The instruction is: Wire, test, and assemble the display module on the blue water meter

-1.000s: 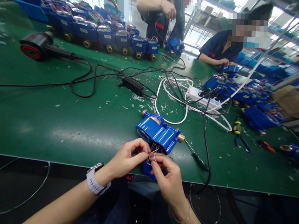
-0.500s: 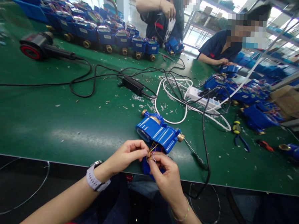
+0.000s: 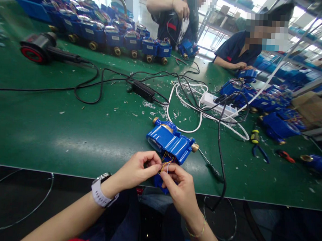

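A blue water meter [image 3: 170,140] with brass pipe ends lies on the green table near its front edge. Thin yellow, white and dark wires [image 3: 168,159] come out of its near side. My left hand [image 3: 139,169] pinches the wires between thumb and forefinger. From the other side, my right hand [image 3: 179,184] also pinches them, its fingertips close to the left ones. Under my hands a blue part [image 3: 161,183] shows at the table edge, mostly hidden. A screwdriver [image 3: 213,170] lies to the right of the meter, its tip by the brass end.
A heat gun [image 3: 37,49] lies at the left. Black cables, a black adapter [image 3: 142,92] and a white power strip [image 3: 218,104] cross the middle. Rows of blue meters [image 3: 114,37] stand behind. Pliers [image 3: 258,145] lie right. Two co-workers [image 3: 236,54] work across the table.
My fingers have shifted slightly on the wires, and the wires between the meter and my hands now bend further to the right. The meter has stayed in place.
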Motion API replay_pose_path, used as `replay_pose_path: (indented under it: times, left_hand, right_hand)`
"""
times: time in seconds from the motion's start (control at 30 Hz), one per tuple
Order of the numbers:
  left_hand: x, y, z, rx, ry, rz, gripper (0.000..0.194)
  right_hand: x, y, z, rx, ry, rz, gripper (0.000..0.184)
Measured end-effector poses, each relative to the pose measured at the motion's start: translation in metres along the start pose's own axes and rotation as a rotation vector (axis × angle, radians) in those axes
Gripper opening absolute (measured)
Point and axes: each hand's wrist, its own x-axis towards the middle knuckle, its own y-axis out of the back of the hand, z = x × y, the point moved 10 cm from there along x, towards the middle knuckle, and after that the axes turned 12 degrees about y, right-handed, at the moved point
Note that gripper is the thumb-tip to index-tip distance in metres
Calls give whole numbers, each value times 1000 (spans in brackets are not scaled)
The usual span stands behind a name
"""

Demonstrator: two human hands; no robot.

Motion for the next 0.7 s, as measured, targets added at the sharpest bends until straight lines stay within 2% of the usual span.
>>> replay_pose_path:
  times: [0.23, 0.47, 0.57, 0.7]
  left_hand:
    - [-8, 2, 9, 213, -107, 118, 11]
    - [-28, -3, 30, 498, -440, 259, 10]
    - [-33, -1, 35, 513, -520, 281, 11]
    - [-33, 2, 36, 487, -525, 307, 8]
  right_hand:
    - [-1, 3, 7, 26, -61, 28, 18]
    - [-2, 5, 14, 59, -109, 78, 22]
    - [-1, 4, 12, 86, -94, 81, 20]
    - [-2, 1, 10, 135, -83, 69, 19]
